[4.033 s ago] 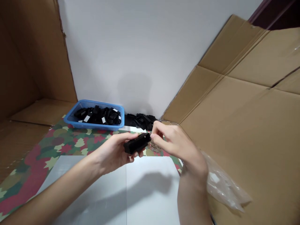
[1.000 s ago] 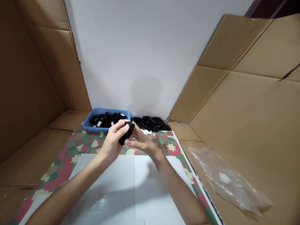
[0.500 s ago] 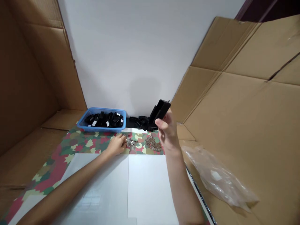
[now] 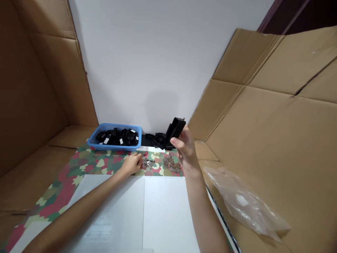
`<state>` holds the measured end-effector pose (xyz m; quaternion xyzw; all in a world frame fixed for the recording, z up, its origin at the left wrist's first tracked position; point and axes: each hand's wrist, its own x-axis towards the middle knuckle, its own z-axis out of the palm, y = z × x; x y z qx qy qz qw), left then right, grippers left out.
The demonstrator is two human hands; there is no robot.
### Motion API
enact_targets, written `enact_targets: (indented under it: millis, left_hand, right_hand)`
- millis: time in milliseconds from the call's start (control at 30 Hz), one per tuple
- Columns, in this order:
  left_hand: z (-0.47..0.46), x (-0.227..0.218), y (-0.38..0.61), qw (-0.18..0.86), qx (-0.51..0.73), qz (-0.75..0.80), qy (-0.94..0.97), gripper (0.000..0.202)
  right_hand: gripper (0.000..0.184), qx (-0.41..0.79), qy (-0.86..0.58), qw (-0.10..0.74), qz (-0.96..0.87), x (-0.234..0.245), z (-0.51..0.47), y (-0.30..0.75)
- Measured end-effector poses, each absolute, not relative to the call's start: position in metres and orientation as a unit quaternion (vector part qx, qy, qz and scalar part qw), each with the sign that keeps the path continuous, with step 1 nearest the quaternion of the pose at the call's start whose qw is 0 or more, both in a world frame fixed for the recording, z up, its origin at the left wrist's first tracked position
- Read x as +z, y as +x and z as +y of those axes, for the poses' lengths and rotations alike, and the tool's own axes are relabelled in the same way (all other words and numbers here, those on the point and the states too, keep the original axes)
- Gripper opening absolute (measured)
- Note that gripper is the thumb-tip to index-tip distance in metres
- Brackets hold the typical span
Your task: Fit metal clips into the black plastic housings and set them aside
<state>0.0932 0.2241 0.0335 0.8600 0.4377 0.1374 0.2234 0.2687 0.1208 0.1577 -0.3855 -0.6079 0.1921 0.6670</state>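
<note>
My right hand (image 4: 186, 151) is raised on the right, its fingers closed around a black plastic casing (image 4: 177, 127). The casing is tilted, and a thin pin-like bit sticks out at its upper right corner. Down on the camouflage cloth, my left hand (image 4: 133, 164) rests with its fingers bent together at the left edge of a pile of small silvery metal pieces (image 4: 149, 162). Its fingertips are partly hidden, so what they pinch cannot be made out. Nearer the right hand lies a second pile of small brownish metal pieces (image 4: 171, 164).
A blue basket (image 4: 91, 143) full of black parts, some with white labels, stands back left. More black parts (image 4: 157, 140) lie by the wall. White boards (image 4: 168, 211) cover the front. Cardboard walls (image 4: 273, 140) flank both sides; a clear plastic bag (image 4: 244, 207) lies right.
My right hand, with the black casing, has come slightly lower and to the left. My left hand stays by the silvery pile. The whole view has shifted a little.
</note>
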Motion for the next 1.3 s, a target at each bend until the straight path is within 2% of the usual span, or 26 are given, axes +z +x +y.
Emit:
enact_targets:
  millis: [233,433,667,800,933,1067,1300]
  left_hand:
    - [0.229,0.047,0.091,0.378,0.216,0.411,0.801,0.024]
    - [0.21,0.111,0.079,0.521,0.334,0.329,0.713,0.021]
    - [0.163,0.173,0.056,0.589,0.397,0.25,0.658,0.01]
    - [0.148,0.178,0.052,0.602,0.388,0.216,0.663,0.009]
    - [0.145,0.178,0.053,0.624,0.379,0.223,0.646,0.015]
    - [0.145,0.18,0.056,0.628,0.378,0.256,0.631,0.024]
    - [0.143,0.179,0.059,0.629,0.386,0.276,0.616,0.027]
  right_hand:
    - [0.018,0.224,-0.381,0.672,-0.595,0.155,0.123,0.273]
    - [0.024,0.372,-0.331,0.694,-0.52,0.158,0.123,0.261]
    - [0.025,0.448,-0.268,0.65,-0.552,0.146,0.118,0.245]
    - [0.028,0.404,-0.215,0.639,-0.617,0.138,0.122,0.24]
    - [0.022,0.334,-0.187,0.631,-0.675,0.137,0.122,0.237]
    - [0.022,0.288,-0.185,0.62,-0.706,0.14,0.119,0.236]
    - [0.021,0.231,-0.195,0.616,-0.727,0.144,0.113,0.233]
